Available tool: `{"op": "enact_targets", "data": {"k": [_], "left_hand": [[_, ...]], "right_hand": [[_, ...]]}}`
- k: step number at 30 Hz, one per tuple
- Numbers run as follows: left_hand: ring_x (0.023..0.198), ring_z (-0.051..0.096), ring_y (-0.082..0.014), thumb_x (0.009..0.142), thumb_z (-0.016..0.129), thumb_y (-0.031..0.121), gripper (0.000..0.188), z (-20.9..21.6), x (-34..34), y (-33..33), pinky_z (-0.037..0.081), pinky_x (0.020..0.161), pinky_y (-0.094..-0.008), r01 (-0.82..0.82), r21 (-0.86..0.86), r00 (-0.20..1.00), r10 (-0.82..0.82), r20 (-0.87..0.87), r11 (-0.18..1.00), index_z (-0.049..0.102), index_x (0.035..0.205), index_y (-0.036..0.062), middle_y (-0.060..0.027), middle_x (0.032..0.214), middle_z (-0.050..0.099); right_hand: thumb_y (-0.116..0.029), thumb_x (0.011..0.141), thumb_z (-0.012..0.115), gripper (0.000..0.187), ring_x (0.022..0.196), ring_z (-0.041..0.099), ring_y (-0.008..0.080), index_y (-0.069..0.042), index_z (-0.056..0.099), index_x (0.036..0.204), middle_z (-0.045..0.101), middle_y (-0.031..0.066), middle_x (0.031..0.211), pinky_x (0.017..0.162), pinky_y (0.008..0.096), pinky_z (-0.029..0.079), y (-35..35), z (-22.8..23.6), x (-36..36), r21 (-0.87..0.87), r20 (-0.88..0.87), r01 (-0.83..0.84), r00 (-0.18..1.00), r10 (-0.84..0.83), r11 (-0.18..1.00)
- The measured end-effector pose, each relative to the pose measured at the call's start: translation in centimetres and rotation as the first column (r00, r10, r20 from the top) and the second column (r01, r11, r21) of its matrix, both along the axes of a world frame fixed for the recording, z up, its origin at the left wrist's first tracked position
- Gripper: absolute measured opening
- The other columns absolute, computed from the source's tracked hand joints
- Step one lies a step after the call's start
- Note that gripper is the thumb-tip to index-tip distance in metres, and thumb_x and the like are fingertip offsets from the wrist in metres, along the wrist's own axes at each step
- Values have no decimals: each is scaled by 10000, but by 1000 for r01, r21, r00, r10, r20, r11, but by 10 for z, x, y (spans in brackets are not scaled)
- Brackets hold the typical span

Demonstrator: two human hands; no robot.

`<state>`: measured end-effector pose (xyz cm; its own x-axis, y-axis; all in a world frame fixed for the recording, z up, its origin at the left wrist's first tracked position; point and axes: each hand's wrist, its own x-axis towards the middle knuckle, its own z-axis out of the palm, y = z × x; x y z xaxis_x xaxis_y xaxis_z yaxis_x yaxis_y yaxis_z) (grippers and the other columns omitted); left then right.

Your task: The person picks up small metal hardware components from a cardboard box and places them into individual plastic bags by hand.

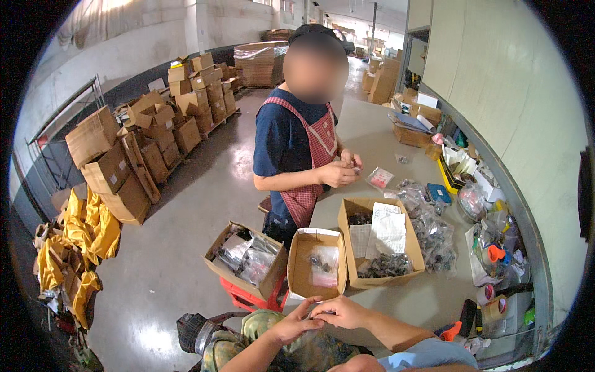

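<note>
Close to the near table edge, my left hand (296,322) and my right hand (342,312) meet at the fingertips. Both are closed, pinching something small whose kind I cannot make out. Just beyond them is a shallow cardboard box (298,263) with small clear plastic bags (323,266) in it. To its right stands a bigger cardboard box (351,277) holding small dark parts (385,265) and handwritten paper sheets (385,230). On the left, a cardboard box of filled plastic bags (253,255) rests on a red stool (240,296).
Across the table corner a co-worker (297,142) in a checked apron handles something small. Bagged dark parts (434,242) lie right of the boxes. Tape rolls (494,308) and loose tools line the wall. Stacked cartons (155,133) and yellow sacks (87,229) stand on the left floor.
</note>
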<state>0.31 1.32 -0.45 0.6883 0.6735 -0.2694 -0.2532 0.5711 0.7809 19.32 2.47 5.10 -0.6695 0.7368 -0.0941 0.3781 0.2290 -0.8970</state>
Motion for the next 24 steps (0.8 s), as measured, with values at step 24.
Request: {"op": "enact_targets", "data": {"k": [24], "left_hand": [[900,595,-171,844,612,74,703,-15,-5,-13,479,827,-320,67,36,943,-75,325,997,175,1395,94,-66,1076,543]], "right_hand": [[22,745,589,232,1018,540,214,-33,533,963,573,72,995,802,364,446,5,-3,-13,258,-195,-107,968,160,960]]}}
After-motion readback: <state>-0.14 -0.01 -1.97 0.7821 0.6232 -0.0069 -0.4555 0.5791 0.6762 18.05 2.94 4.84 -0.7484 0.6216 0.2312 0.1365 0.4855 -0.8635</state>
